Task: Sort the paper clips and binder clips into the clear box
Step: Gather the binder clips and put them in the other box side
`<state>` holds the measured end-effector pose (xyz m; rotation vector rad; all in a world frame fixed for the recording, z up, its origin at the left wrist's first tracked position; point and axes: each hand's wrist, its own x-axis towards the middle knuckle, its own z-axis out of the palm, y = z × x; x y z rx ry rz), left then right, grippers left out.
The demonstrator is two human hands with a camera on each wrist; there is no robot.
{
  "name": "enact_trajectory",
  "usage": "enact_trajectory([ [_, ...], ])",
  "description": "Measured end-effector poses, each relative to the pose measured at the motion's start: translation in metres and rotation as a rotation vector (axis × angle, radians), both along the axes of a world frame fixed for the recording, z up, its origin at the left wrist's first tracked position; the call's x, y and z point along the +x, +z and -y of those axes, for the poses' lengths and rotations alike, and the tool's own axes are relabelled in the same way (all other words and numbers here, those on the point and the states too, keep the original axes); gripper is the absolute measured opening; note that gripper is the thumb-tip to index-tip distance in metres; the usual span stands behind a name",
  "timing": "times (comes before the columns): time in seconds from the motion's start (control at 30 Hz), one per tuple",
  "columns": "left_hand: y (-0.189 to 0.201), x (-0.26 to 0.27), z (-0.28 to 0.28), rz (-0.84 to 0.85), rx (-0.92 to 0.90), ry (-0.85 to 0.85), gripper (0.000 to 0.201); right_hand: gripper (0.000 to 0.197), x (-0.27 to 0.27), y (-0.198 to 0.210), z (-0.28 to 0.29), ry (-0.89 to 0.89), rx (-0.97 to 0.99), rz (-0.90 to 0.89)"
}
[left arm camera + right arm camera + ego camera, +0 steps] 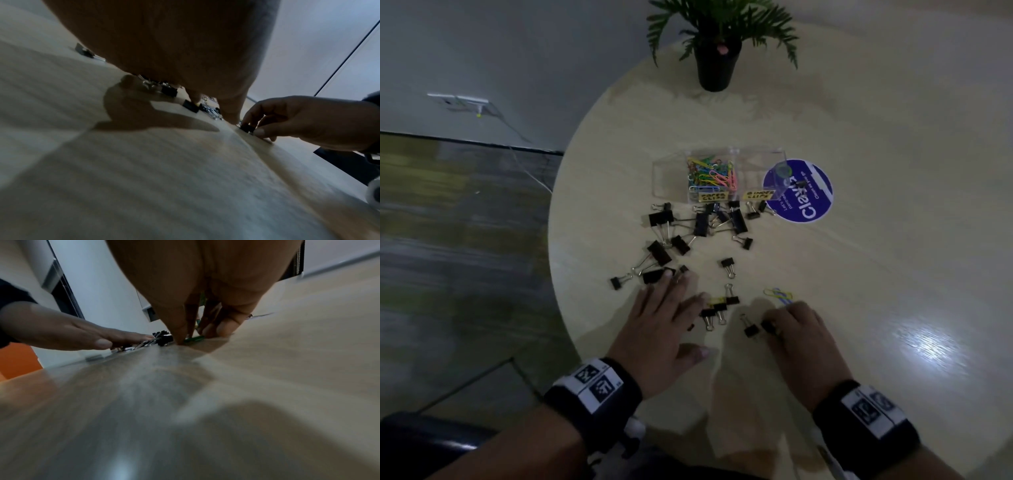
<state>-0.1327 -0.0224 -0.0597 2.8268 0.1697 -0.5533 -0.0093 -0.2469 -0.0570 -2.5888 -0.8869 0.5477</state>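
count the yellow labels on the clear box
2. One label sits on the box front below the paper clips; the other label is right of it. The far side could hide more.

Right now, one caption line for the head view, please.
Left hand flat among black binder clips; right hand pinches one small clip before the clear plastic box.
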Motion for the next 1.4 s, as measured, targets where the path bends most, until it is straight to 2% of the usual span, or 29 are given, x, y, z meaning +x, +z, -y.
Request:
enact_trajectory([
  [0.13,0.008,0.006,-0.018,0.030,-0.069,0.017,0.071,0.034,0.027,0.003,-0.012,0.086,0.080,0.007],
  [0.3,0.020,0.010,-0.029,0.247,-0.040,0.128,0.036,0.030,0.058,0.020,0.010,-0.236,0.190,0.017],
  [0.37,0.023,0.008,-0.015,0.311,-0.067,0.027,0.032,0.029,0.067,0.017,0.013,-0.246,0.158,0.033],
  [0.43,0.020,0.000,0.002,0.270,-0.093,-0.125,0.032,0.033,0.073,0.014,0.007,-0.175,0.094,0.045],
  [0.5,0.016,-0.010,0.010,0.187,-0.081,-0.168,0.038,0.036,0.076,0.013,-0.003,-0.119,0.020,0.018],
  [0.57,0.013,-0.017,0.006,0.155,-0.048,-0.146,0.041,0.031,0.073,0.010,-0.012,-0.129,-0.038,-0.003],
  [0.67,0.014,-0.020,-0.005,0.188,-0.007,-0.090,0.031,0.011,0.061,0.003,-0.021,-0.124,-0.102,-0.023],
  [0.8,0.018,-0.005,-0.017,0.253,0.011,-0.002,0.023,0.020,0.044,0.000,-0.020,-0.090,-0.020,-0.019],
  [0.87,0.023,0.012,-0.016,0.316,-0.006,0.046,0.022,0.016,0.041,0.002,-0.017,-0.073,-0.019,-0.044],
  [1.03,0.015,0.039,0.000,0.253,0.020,-0.065,0.030,0.009,0.045,0.006,-0.014,-0.128,-0.124,-0.143],
  [1.13,0.012,0.035,-0.011,0.268,0.047,-0.008,0.036,0.010,0.039,0.014,-0.020,-0.018,-0.105,-0.152],
  [1.23,0.012,0.036,-0.021,0.324,0.052,0.052,0.034,0.015,0.039,0.025,-0.026,0.084,-0.067,-0.195],
  [1.3,0.014,0.040,-0.017,0.322,0.048,0.059,0.036,0.012,0.053,0.027,-0.027,0.009,0.005,-0.120],
  [1.4,0.011,0.048,0.003,0.232,0.022,-0.064,0.043,0.026,0.084,0.019,-0.026,-0.137,0.036,-0.018],
])
